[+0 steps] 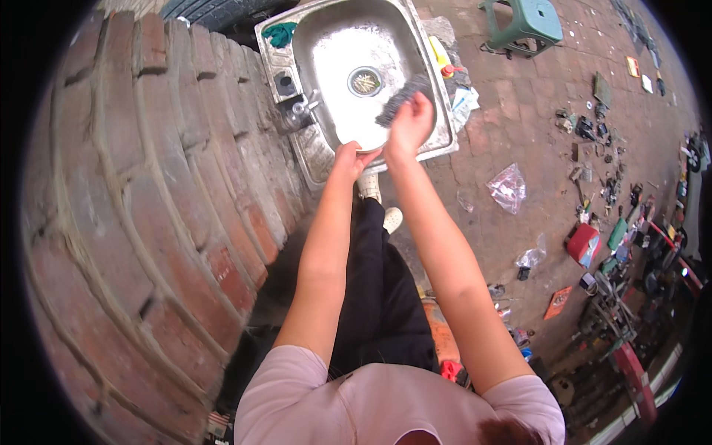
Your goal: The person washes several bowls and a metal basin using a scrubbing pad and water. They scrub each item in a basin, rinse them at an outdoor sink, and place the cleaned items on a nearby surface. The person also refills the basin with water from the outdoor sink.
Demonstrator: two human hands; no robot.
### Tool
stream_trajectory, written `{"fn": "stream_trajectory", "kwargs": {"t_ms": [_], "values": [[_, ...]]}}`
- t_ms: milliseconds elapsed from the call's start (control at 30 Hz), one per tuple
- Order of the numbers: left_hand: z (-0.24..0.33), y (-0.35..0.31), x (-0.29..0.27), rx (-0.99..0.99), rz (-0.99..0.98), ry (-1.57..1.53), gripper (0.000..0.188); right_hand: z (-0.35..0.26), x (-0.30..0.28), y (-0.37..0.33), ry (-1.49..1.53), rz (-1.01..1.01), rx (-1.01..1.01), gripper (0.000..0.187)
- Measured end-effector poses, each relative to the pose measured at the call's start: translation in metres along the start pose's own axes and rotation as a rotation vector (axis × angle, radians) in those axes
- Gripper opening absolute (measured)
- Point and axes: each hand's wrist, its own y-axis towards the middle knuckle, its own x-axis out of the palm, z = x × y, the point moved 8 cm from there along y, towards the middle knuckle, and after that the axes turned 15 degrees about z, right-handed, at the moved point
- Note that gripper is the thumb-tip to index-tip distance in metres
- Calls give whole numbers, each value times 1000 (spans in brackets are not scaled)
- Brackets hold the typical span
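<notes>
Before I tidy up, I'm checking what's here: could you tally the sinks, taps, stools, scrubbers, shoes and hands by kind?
Hands: 2 (left hand, right hand)
Scrubber: 1
Sink: 1
Tap: 1
Stool: 1
Shoes: 2
Total: 8

Stainless-steel sink [445, 124] with drain strainer [365, 81], tap [301, 108] and, at its far left corner, green cloth [279, 34]. The right hand [410, 130] holds a dark grey scourer [395, 105] over the sink; the left hand [351, 161] is at the near side, its grip unclear. Left: brick wall [141, 185]; far right: green stool [538, 22].
</notes>
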Motion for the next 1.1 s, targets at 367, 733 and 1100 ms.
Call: {"fn": "stream_trajectory", "kwargs": {"t_ms": [367,733,1100], "values": [[53,76,-26,235,68,-133,34,31,205,-84,52,-300,-40,23],[39,48,4,111,-5,-50,38,158,110,-49,-63,-281,971,23],[42,47,7,193,-18,-156,30,175,112,-62,79,-135,1380,27]]}}
